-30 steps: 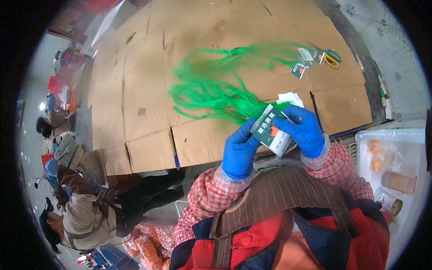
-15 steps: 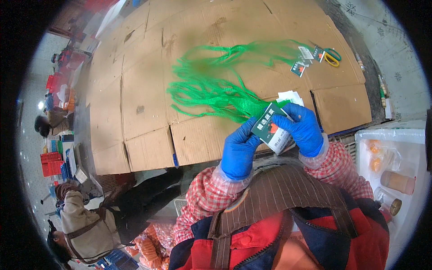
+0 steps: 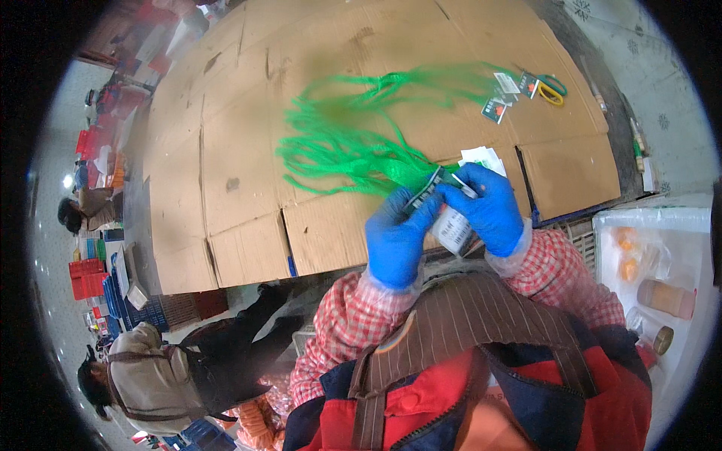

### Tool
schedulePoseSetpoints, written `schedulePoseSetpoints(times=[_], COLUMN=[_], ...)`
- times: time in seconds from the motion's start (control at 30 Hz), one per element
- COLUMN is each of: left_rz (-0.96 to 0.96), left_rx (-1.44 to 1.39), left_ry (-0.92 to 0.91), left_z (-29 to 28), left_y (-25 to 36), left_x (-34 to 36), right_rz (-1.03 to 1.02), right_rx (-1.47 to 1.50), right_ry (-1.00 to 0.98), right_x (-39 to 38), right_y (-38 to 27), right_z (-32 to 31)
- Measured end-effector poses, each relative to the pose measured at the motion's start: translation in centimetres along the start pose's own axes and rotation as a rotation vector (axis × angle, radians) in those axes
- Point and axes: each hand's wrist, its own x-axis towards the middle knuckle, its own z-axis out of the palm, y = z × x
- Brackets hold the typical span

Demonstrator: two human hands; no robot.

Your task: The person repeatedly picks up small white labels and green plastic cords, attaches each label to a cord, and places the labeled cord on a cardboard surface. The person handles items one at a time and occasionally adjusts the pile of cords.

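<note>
Both my hands wear blue gloves, above the near edge of the cardboard. My left hand [image 3: 395, 239] and my right hand [image 3: 490, 212] pinch a green and white printed label [image 3: 452, 228] between them, bent so that its lower white part hangs down. Green mesh net bags [image 3: 353, 161] lie in a loose bundle just beyond my fingers, their near ends gathered close to the label. White paper slips [image 3: 483, 158] rest behind my right hand. Farther right, more labels [image 3: 494, 110] lie at the far end of the netting, beside yellow and green scissors [image 3: 552, 91].
Flattened cardboard [image 3: 248, 240] covers the table. At my right stands a white foam box [image 3: 688, 248] containing a jar [image 3: 666, 298] and orange items. A person [image 3: 154, 376] is at the lower left, near bags of orange produce [image 3: 257, 421].
The label has been bent over between my fingers; its front faced up flat before. Both hands have shifted slightly left, the right one turning over it. The person at the left has moved a little.
</note>
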Motion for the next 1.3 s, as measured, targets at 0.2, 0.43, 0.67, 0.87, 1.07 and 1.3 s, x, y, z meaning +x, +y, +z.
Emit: schedulePoseSetpoints(times=[0.2, 0.43, 0.67, 0.87, 1.07, 1.3], left_rz=[0.305, 0.717, 0.193, -0.217, -0.431, 0.192], left_rx=[0.365, 0.866, 0.012, -0.108, 0.103, 0.47], left_ry=[0.213, 0.414, 0.138, 0.032, -0.189, 0.11], left_z=[-2.0, -10.6, -9.4, -5.2, -3.9, -3.5], left_y=[-0.3, 5.7, 3.0, 1.5, 2.4, 3.3], left_x=[4.1, 9.0, 5.9, 3.9, 3.0, 1.7], right_rz=[0.036, 0.248, 0.086, -0.677, -0.341, 0.082], right_rx=[0.012, 0.027, -0.417, -0.81, -0.367, 0.275], right_ry=[-0.143, -0.331, -0.08, 0.04, -0.218, -0.255], right_x=[0.4, -0.5, 3.3, 3.8, 3.8, 3.3], right_y=[0.5, 2.0, 3.1, -2.1, -3.1, -2.8], right_z=[1.4, -0.4, -2.5, -3.0, -1.3, -1.2])
